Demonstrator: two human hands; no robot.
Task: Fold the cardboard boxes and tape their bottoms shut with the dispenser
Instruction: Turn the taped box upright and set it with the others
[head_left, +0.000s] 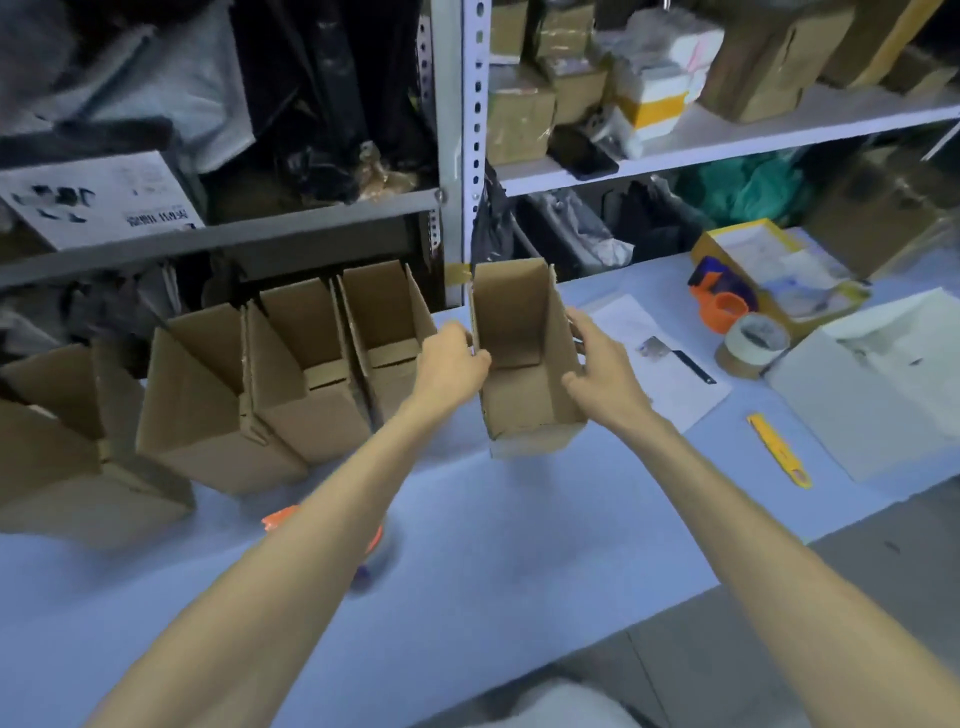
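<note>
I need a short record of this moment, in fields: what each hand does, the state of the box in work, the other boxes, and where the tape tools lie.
left hand: grips the left wall of the held box
right hand: grips its right wall
held box: upright, top open
other boxes: in a row to its left on the table, tops open
dispenser: back right, no hand on it
tape roll: beside the dispenser
yellow cutter: lies on the table, right side

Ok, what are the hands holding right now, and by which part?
Both hold the open brown cardboard box by its sides: the left hand grips its left side wall, the right hand its right side wall.
</note>
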